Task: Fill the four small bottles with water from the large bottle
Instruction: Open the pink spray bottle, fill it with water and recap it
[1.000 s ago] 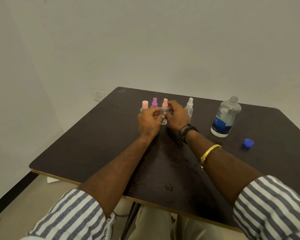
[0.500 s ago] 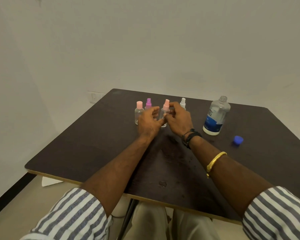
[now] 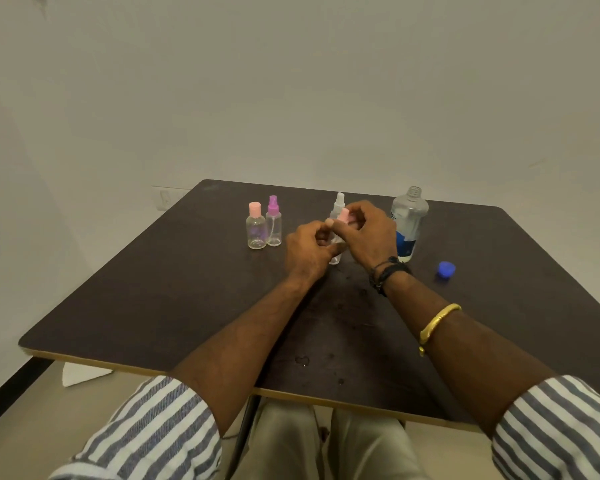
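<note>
- Nearest the camera, two striped sleeves (image 3: 146, 427) are rolled back from bare forearms that reach across the dark worktop (image 3: 153, 306); a few water drops (image 3: 302, 360) lie between them.
- On the right forearm sits a gold bangle (image 3: 439, 320), with black wristbands (image 3: 390, 271) farther along.
- At mid-worktop the left grip (image 3: 307, 251) curls its fingers round the clear body of a small bottle (image 3: 336, 258), while the right grip (image 3: 369, 233) pinches that bottle's pink spray top (image 3: 344, 214).
- Right of the grips, a blue cap (image 3: 445, 269) lies alone.
- Left of the grips, and apart from them, a pink-capped bottle (image 3: 256, 226) and a purple-topped bottle (image 3: 273, 221) stand side by side.
- Far right, the large bottle (image 3: 409, 216) stands upright and uncapped.
- Just behind the grips stands a white-topped bottle (image 3: 339, 202).
</note>
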Demonstrator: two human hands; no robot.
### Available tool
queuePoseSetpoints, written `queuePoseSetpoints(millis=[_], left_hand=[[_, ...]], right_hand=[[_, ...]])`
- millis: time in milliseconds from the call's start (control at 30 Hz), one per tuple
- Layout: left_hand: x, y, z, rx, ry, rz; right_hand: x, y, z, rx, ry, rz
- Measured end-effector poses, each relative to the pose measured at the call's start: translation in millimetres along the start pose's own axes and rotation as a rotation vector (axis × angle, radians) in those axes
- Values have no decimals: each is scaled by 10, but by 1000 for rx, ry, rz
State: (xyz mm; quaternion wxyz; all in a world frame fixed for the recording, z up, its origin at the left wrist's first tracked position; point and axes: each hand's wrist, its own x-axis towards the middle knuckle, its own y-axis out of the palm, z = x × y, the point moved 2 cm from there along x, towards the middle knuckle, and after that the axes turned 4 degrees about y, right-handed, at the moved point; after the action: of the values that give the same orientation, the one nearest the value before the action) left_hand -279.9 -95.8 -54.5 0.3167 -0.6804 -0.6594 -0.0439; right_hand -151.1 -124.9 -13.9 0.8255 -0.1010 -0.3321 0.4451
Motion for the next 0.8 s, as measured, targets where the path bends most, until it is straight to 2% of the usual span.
queuePoseSetpoints(millis=[267,400,533,800], left_hand=[[-31,104,-124,36,45,46],[-30,123,-130,34,52,56],[-25,151,-127,25,46,63],[-33,224,-196,-5,47,59]], right_hand=[[12,-146,-21,30,-4,-43],[7,-209,-35,88,-11,9],[15,-271,-33,56,-63,69],[56,-327,-67,-48,21,51]])
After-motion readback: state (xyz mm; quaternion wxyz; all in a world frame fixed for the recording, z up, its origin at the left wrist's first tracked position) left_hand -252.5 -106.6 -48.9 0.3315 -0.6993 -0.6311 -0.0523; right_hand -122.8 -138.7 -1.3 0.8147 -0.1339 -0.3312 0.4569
